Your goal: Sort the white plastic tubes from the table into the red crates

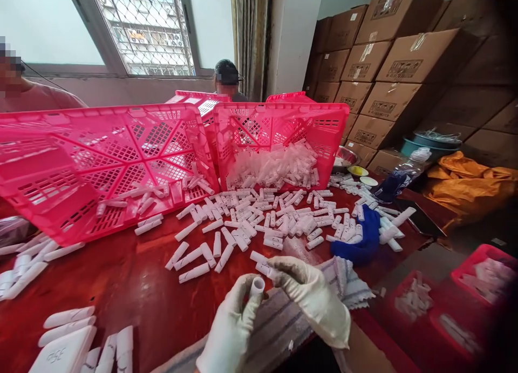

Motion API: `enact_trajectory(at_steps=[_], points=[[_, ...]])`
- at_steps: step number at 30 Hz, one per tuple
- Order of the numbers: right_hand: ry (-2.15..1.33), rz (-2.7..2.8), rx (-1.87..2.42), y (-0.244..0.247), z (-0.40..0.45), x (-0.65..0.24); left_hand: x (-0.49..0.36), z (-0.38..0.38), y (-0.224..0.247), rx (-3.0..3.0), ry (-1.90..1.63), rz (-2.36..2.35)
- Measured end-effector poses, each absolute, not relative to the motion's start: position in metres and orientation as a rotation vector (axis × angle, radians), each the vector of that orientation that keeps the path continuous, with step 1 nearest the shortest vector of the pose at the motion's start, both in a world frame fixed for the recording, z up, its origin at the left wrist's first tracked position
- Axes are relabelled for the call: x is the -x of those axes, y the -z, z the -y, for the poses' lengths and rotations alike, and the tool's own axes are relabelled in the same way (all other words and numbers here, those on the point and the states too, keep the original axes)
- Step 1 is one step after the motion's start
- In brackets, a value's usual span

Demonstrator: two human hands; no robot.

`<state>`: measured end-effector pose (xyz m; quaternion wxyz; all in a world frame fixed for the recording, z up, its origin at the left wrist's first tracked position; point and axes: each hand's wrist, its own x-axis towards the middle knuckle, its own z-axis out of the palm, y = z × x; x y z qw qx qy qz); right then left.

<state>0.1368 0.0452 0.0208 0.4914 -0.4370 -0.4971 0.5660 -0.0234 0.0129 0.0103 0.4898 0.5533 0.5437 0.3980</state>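
In a white glove, my left hand [233,321] is closed around a short white plastic tube [258,285], whose round open end faces up toward me. Just to its right, my right hand [313,294], gloved too, pinches a white plastic tube [264,269] between thumb and fingers. Another white tube [258,257] lies right beside those fingertips; whether they touch it I cannot tell. Beyond both hands spreads a loose heap of similar tubes [243,222] with dark markings. A striped cloth [279,313] lies under my hands on the red table [149,286].
Two pink crates [137,162] [283,124] lie tipped toward me, tubes spilling out. A blue cloth [360,243], a bottle [400,174] and a phone [421,219] are at right. Pink bins [485,276] stand lower right. A white device [65,351] sits lower left. Two people sit beyond.
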Motion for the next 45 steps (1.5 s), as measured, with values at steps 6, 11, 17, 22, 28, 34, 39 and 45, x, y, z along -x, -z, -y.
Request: enact_trajectory(at_steps=[6,11,17,22,28,34,39,45], points=[[-1.396,1.115,1.029,-0.023,-0.052,-0.145,0.033,-0.024,-0.015,-0.831,-1.298,-1.180],[-1.532,1.006,0.959,-0.010,-0.047,-0.135,0.023,-0.025,-0.006,-0.468,-1.337,-0.935],[-1.407,1.087,1.150,-0.011,-0.056,-0.136,0.008,-0.003,-0.004,-0.788,-1.180,-1.123],[-1.364,1.358,1.010,-0.027,-0.041,-0.131,-0.002,0.005,0.006,-1.027,-1.082,-1.299],[-1.159,1.189,1.044,-0.009,-0.032,-0.135,-0.004,0.006,0.012,-0.947,-1.142,-1.340],[-1.307,1.112,1.127,0.000,-0.041,-0.136,-0.003,0.011,0.009,-1.167,-1.189,-1.525],[-1.407,1.108,1.202,-0.020,-0.036,-0.133,-0.001,0.010,0.026,-1.462,-1.505,-1.590],[-1.261,1.325,1.091,-0.016,-0.021,-0.126,-0.007,0.011,0.007,-1.226,-1.074,-1.442]])
